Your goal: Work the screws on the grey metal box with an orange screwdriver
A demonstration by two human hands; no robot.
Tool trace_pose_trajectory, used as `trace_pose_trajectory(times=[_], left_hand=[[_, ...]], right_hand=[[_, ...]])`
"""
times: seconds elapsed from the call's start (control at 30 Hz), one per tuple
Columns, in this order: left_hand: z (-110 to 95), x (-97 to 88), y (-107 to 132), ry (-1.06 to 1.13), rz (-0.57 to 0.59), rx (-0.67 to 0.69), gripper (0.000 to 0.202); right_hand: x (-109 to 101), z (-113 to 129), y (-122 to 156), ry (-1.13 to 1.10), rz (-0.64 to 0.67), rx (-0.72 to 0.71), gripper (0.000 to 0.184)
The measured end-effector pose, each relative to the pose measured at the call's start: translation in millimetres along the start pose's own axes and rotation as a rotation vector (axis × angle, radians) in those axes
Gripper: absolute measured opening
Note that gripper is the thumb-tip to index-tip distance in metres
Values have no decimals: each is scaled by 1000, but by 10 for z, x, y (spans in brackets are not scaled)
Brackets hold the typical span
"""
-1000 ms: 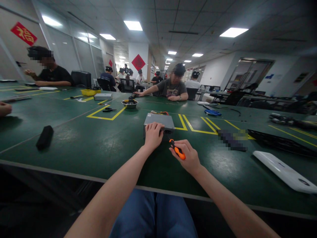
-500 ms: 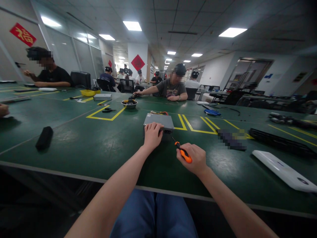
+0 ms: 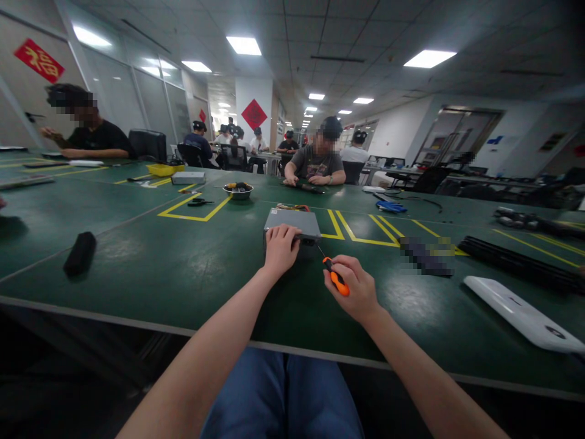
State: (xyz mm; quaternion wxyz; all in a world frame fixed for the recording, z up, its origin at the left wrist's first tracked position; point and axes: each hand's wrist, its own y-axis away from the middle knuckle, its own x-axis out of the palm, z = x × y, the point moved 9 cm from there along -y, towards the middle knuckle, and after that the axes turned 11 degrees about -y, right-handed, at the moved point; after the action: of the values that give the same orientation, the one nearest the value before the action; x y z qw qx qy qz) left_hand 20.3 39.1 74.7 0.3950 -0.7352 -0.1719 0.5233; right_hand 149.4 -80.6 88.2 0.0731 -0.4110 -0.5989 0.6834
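Observation:
A grey metal computer power supply unit [image 3: 298, 219] sits on the green table in front of me, with colored wires [image 3: 292, 207] at its far side. My left hand [image 3: 280, 249] grips its near left part, fingers bent over the top and near edge. A screwdriver [image 3: 339, 284] with an orange and black handle is held in my right hand [image 3: 361, 290], closed around the handle. Its shaft points up and left to the unit's near right corner. Whether the tip touches a screw is too small to tell.
A metal bowl [image 3: 237, 191] of parts stands beyond, left of the unit. A black block [image 3: 80, 253] lies at left. On the right are a white panel [image 3: 521, 311], a long black part [image 3: 516, 262] and blue gloves [image 3: 390, 207]. A co-worker [image 3: 315, 161] sits opposite.
My right hand and the screwdriver have shifted slightly left. The co-worker opposite has drawn an arm back from the bowl, and a dark object now lies at their hands.

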Motion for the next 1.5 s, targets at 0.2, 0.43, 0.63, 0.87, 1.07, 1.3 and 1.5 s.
trace_pose_trajectory(times=[0.2,0.43,0.63,0.87,1.07,1.3,1.5], left_hand=[[-2,-2,1,-7,-1,-3,23],[-1,3,0,-4,10,-6,23],[-6,-2,5,-11,4,1,23],[-9,-8,1,-13,2,-4,23],[-8,-7,-2,-13,13,-4,22],[7,7,5,-11,2,0,23],[2,0,1,-8,0,8,23]], right_hand=[[201,148,28,-89,192,-88,20],[143,150,-13,-131,226,-49,32],[43,19,-3,-129,93,37,20],[218,110,27,-124,274,-20,16],[248,136,21,-299,348,24,38],[211,157,-3,-235,257,-4,32],[182,80,29,-358,251,54,38]])
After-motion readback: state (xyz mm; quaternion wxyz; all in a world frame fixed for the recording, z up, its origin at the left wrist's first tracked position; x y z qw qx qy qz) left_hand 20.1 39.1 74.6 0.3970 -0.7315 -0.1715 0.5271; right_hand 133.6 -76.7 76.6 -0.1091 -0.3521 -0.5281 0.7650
